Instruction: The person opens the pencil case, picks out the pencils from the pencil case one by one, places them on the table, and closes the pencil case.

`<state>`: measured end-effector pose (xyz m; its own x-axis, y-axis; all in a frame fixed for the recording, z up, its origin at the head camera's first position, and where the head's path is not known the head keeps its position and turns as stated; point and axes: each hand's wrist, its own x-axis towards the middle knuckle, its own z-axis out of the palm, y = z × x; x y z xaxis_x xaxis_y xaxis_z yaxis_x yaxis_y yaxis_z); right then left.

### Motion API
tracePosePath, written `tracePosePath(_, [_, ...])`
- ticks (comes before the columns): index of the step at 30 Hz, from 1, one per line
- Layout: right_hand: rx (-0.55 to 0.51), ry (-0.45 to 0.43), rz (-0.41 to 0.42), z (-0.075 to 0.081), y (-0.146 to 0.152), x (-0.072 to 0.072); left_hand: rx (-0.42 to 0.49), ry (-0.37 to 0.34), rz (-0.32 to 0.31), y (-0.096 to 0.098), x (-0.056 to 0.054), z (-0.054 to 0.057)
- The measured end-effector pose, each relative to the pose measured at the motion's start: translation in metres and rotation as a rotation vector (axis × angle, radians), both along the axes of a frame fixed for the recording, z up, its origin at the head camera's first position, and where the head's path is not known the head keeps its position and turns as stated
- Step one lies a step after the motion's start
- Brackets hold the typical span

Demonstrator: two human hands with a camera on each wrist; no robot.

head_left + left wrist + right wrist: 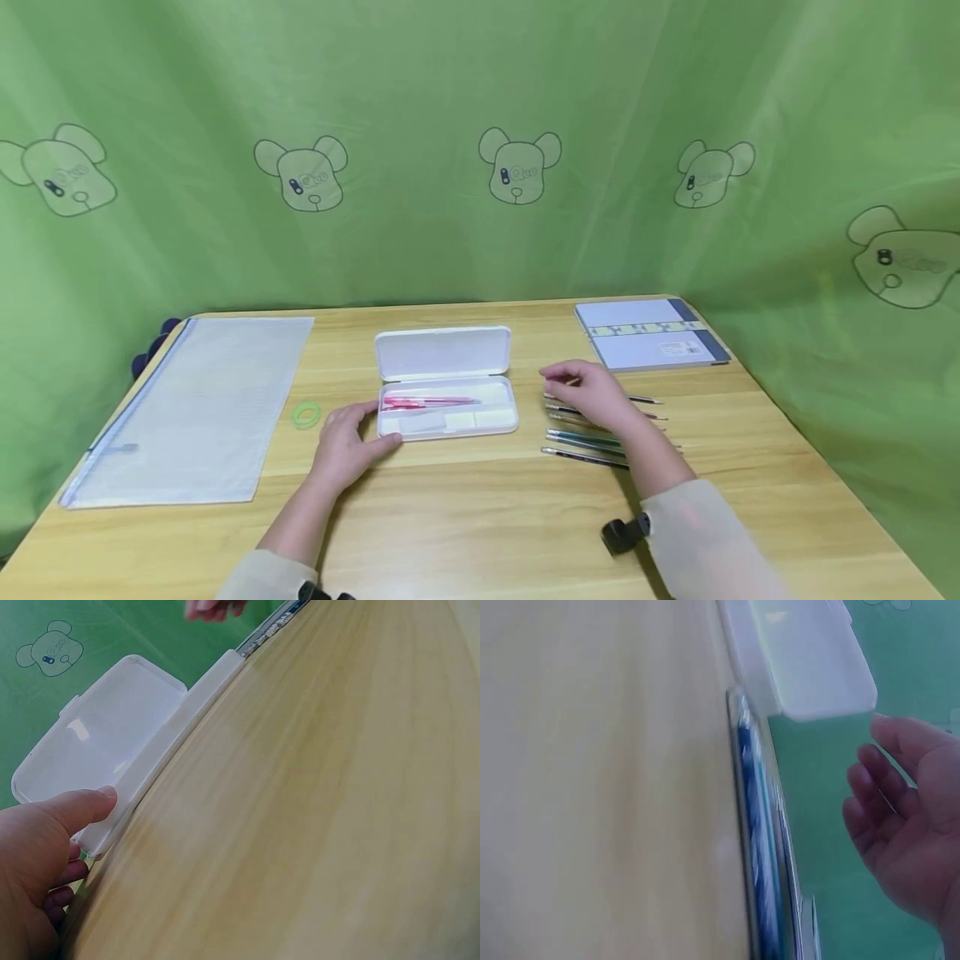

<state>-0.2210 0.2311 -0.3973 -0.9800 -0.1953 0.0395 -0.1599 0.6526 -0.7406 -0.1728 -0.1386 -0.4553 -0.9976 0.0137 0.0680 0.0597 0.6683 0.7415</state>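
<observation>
A white pencil case lies on the table with its lid raised at the back. Inside are pink-red pens and a pale block. My left hand holds the case's left front corner, thumb on the front edge and fingers round the side. My right hand, fingers loosely bent, hovers over the upper end of a row of several pencils right of the case. In the right wrist view nothing shows between its thumb and fingers.
A translucent zip pouch covers the table's left side. Between it and the case lies a green ring. A notebook with a patterned band sits at the back right. Green curtain hangs behind and to both sides.
</observation>
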Motion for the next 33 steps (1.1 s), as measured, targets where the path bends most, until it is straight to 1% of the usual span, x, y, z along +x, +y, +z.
tracePosePath(5, [-0.087,-0.001,-0.017,0.006,-0.020,-0.018,-0.001,0.003,-0.007,0.000,0.000,0.000])
tracePosePath(8, [-0.109,0.021,-0.034,0.008,-0.030,-0.029,-0.003,0.007,-0.009,0.001,0.000,-0.001])
tracePosePath(12, [-0.135,0.064,-0.075,0.013,-0.038,-0.043,0.003,0.012,-0.011,0.002,-0.001,-0.002])
tracePosePath(14, [-0.144,0.066,-0.086,0.016,-0.041,-0.048,0.002,0.011,-0.010,0.002,-0.001,-0.002])
tracePosePath(17, [-0.141,0.039,-0.079,0.019,-0.046,-0.055,0.004,0.009,-0.008,0.002,0.000,-0.001])
tracePosePath(21, [-0.128,0.004,-0.066,0.020,-0.051,-0.059,0.003,0.001,-0.006,0.003,0.000,-0.001])
tracePosePath(27, [-0.119,0.020,-0.047,0.018,-0.054,-0.063,0.000,0.006,0.001,0.002,0.000,-0.001])
tracePosePath(30, [-0.115,0.024,-0.040,0.018,-0.054,-0.061,0.001,0.010,0.004,0.001,-0.001,-0.001])
tracePosePath(33, [-0.108,0.025,-0.036,0.017,-0.054,-0.055,0.000,0.010,0.009,0.000,-0.001,-0.001])
